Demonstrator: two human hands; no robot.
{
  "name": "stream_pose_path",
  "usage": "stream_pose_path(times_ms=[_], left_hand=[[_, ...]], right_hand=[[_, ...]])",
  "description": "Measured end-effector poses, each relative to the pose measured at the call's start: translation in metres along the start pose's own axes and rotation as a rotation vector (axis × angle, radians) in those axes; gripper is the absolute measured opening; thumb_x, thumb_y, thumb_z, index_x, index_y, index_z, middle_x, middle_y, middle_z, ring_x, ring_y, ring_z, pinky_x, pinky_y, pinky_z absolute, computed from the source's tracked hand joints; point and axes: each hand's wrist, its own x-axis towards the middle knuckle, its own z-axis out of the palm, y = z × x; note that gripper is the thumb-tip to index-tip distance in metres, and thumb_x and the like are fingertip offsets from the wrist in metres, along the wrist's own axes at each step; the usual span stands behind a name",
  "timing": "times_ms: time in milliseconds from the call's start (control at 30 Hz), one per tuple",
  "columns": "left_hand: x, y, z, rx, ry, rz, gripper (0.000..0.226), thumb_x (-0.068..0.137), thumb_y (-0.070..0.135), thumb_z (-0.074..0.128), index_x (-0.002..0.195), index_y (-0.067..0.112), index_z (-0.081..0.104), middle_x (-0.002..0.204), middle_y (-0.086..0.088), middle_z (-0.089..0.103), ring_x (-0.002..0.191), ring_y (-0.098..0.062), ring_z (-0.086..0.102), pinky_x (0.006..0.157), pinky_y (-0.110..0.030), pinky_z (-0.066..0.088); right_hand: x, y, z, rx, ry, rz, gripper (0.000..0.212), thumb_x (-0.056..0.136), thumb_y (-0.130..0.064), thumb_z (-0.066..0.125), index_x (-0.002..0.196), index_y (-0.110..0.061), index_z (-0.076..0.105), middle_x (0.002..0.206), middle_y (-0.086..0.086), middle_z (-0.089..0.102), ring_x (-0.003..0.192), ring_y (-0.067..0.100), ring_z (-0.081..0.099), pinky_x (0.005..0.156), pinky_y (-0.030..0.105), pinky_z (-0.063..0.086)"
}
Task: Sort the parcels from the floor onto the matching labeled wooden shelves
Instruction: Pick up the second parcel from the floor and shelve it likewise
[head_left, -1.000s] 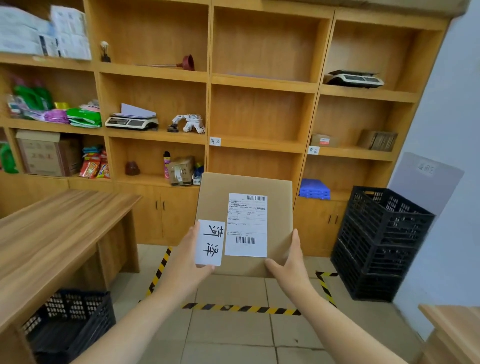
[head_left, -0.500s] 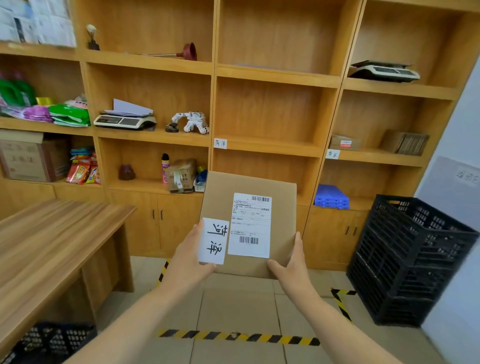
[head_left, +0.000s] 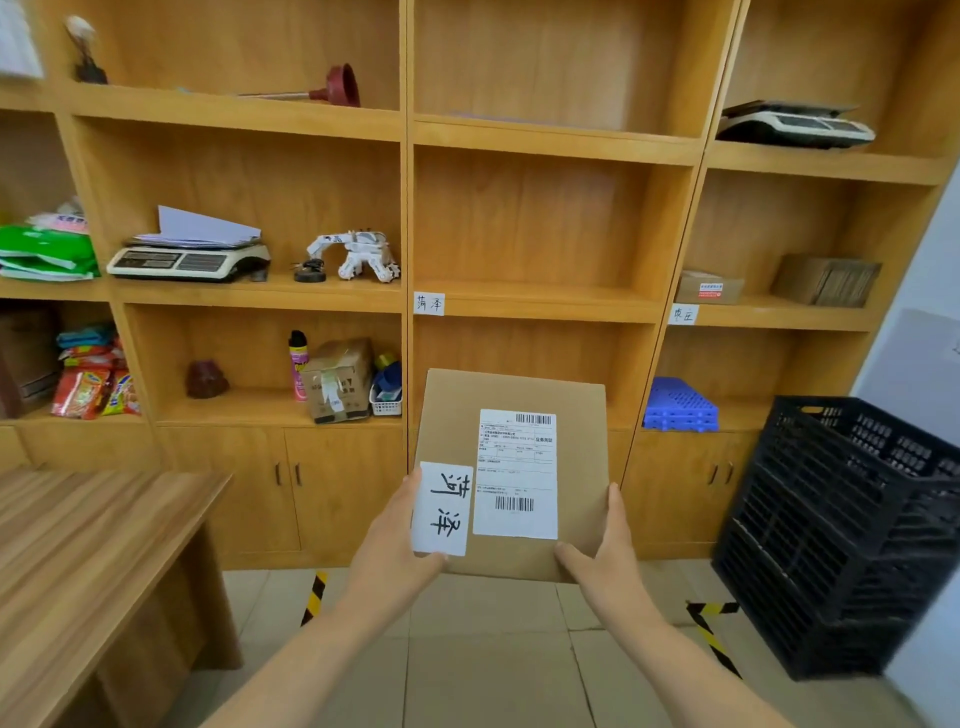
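I hold a flat brown cardboard parcel (head_left: 576, 410) in front of me with both hands. It carries a printed shipping label and a white handwritten tag at its lower left. My left hand (head_left: 392, 540) grips its lower left corner and my right hand (head_left: 602, 545) grips its lower right corner. Behind the parcel stands the wooden shelf unit (head_left: 535, 306). A handwritten shelf label (head_left: 429, 303) is stuck on the middle column's shelf edge, and a second shelf label (head_left: 683, 314) marks the right column. A small parcel (head_left: 709, 287) lies on the right labelled shelf.
A wooden desk (head_left: 78, 551) juts in at the lower left. A black plastic crate (head_left: 852, 530) stands on the floor at the right. Scales, snack packets, a spray can and a small box fill the left shelves. Yellow-black tape marks the tiled floor.
I have moved closer to the shelf unit with the parcel; the shelves look larger and the floor crate at the lower left has left the view. My grip on the parcel is the same.
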Motion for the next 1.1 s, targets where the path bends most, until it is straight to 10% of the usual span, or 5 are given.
stream_pose_path(times_ms=[1100], left_hand=[[0.436,-0.094,0.078,-0.027,0.074,-0.131,0.099,0.069,0.002,0.067,0.099,0.082,0.017,0.097,0.046,0.056,0.097,0.013,0.055,0.060,-0.019,0.050]], right_hand=[[0.483,0.058,0.066,-0.025,-0.096,-0.038,0.101,0.079,-0.020,0.069,0.148,-0.030,-0.004,0.154,-0.008,0.021,0.138,0.013,0.026,0.113,0.033,0.026]])
